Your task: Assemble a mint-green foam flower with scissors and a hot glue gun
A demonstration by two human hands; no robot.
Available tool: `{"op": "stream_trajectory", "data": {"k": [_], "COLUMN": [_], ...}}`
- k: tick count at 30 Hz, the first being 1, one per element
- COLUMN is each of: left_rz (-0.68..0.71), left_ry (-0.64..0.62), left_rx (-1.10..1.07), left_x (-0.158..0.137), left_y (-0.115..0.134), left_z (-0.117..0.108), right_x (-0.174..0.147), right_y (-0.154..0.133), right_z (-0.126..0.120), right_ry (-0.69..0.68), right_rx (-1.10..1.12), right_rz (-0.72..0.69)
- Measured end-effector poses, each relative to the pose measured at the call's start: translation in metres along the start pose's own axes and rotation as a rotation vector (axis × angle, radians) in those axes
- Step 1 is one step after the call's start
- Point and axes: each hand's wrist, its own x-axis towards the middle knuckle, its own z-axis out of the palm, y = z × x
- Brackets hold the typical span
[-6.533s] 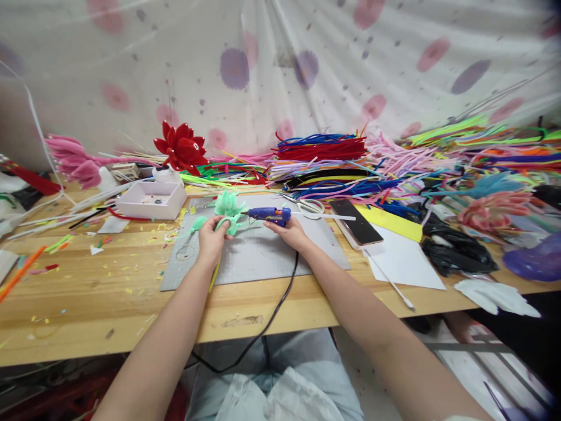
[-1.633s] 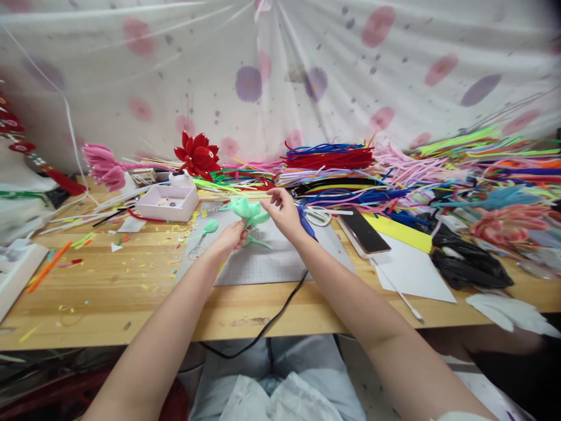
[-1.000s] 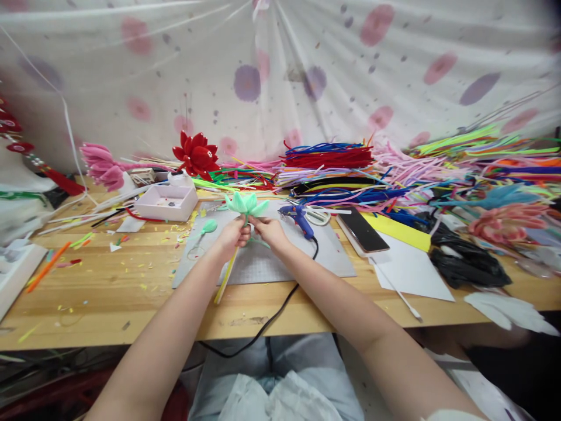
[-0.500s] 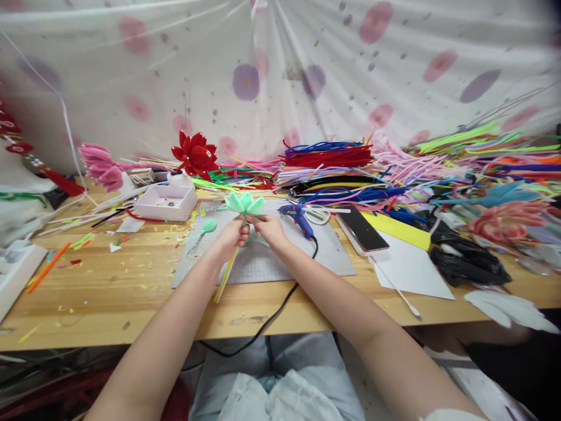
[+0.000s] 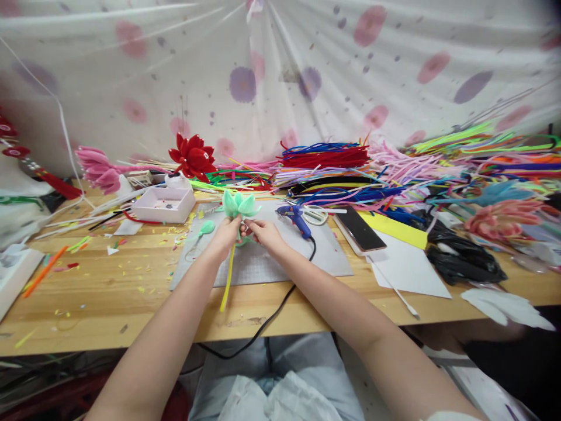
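- Spotted sheeting [image 5: 184, 64] hung behind the wooden table [image 5: 109, 304].
- White box [image 5: 175, 213] stood at left.
- Left hand [image 5: 227, 237]: fingers were closed around the base of the green flower [image 5: 239, 204], above the grey mat [image 5: 324, 254].
- Right hand [image 5: 265, 235] pinched the same base between fingertips.
- Glue gun [image 5: 298, 222] lay on the mat.

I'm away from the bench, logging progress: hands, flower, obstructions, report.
Left hand holding mint-green flower by its base. Right hand close beside it, grip unclear. Hot glue gun lying on cutting mat, apart from both hands.
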Motion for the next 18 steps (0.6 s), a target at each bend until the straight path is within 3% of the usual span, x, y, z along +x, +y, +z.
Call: {"op": "stream_trajectory", "data": {"k": [4, 11, 16, 18], "left_rz": [-0.021, 0.087, 0.078, 0.055], "left_ry": [0.004, 0.051, 0.128, 0.104], "left_rx": [-0.01, -0.024, -0.003, -0.031], "left_x": [0.003, 0.007, 0.009, 0.011], "left_y": [-0.004, -0.008, -0.014, -0.018], "left_z": [0.0, -0.001, 0.0, 0.0], "right_x": [-0.002, -0.002, 0.003, 0.005], "right_y": [-0.003, -0.007, -0.004, -0.004], "right_z": [0.005, 0.011, 0.012, 0.012], "right_ry": [0.067, 0.105, 0.132, 0.14], "right_rx": [0.027, 0.0, -0.012, 0.003], "right_rz": [0.004, -0.041, 0.005, 0.033]}}
